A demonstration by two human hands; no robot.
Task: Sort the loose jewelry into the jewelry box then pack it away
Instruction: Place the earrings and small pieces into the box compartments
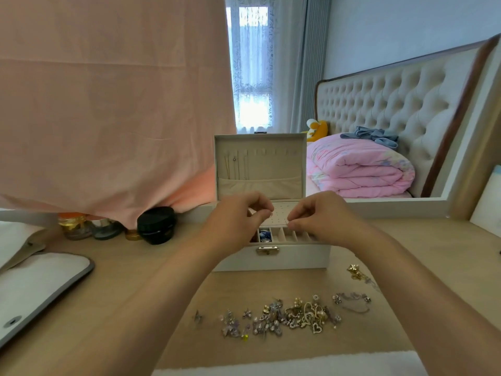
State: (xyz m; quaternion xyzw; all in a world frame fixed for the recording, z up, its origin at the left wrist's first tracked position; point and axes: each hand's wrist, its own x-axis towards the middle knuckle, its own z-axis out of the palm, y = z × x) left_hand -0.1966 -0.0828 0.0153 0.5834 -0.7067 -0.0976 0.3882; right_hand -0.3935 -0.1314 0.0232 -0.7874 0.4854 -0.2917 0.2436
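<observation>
Head: left hand (238,216), right hand (322,216) pinch tiny jewelry (267,213)

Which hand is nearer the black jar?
Left. The left hand, over the jewelry box, is just right of the black jar; the right hand is farther right.

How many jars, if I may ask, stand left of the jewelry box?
4, in a row below the pink cloth: gold-trimmed jar, grey jar, small gold-lidded jar, black jar; the cloth may hide more.
</observation>
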